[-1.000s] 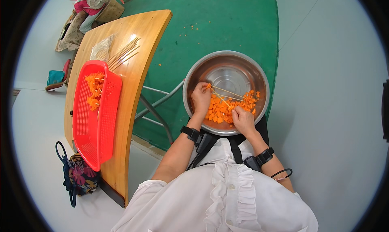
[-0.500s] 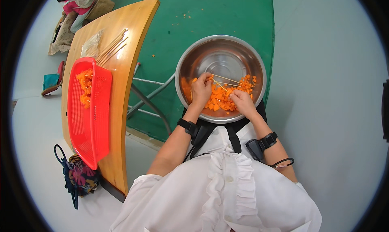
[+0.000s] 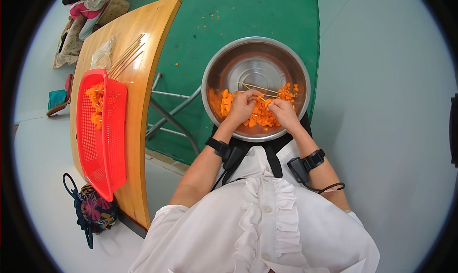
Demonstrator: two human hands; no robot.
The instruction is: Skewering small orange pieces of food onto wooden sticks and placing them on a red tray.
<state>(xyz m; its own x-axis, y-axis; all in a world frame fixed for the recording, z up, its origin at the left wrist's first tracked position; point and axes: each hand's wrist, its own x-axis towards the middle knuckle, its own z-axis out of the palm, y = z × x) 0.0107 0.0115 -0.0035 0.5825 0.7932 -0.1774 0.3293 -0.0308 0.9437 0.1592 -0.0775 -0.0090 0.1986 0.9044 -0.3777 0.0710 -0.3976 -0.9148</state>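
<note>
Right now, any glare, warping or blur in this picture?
Head view: the wooden table looks bent; head view: glare whitens its top beside the thin sticks; head view: orange-tinted reflections inside the metal basin, left hand and right hand showing little motion blur.

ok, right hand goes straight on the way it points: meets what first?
Likely the left hand: its fingertips lie just ahead of the right hand. Depth is unclear; orange pieces below might touch first.
</note>
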